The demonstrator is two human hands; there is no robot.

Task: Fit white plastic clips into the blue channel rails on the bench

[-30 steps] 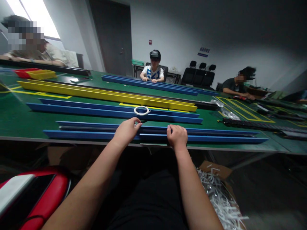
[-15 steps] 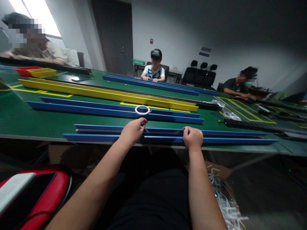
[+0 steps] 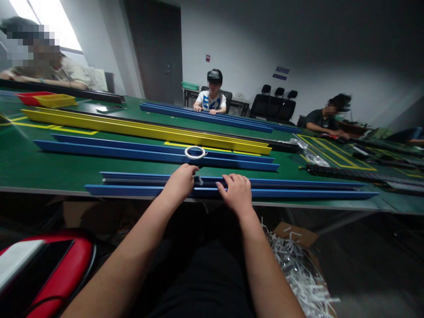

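Two long blue rails (image 3: 308, 194) lie side by side along the near edge of the green table. Over their middle, my left hand (image 3: 181, 182) is closed in a pinch, and a short pale strip (image 3: 200, 180) pokes out from the fingers. To its right, my right hand (image 3: 236, 193) rests at the rails with thumb and fingers apart, apparently holding nothing. Just beyond, a white ring-shaped roll (image 3: 195, 153) of tape-like strip sits on a second pair of blue rails (image 3: 132, 154).
A yellow rail (image 3: 142, 128) stretches behind, with red and yellow trays (image 3: 56, 101) at far left. Below the table edge at right, a carton (image 3: 294, 234) overflows with white strips (image 3: 304, 278). A red stool (image 3: 79, 260) stands at lower left. Several people sit around the table.
My right hand has slid left along the rails toward my left hand, and its fingers have spread from a closed grip. My left hand stays nearly in place, the pale strip still in it.
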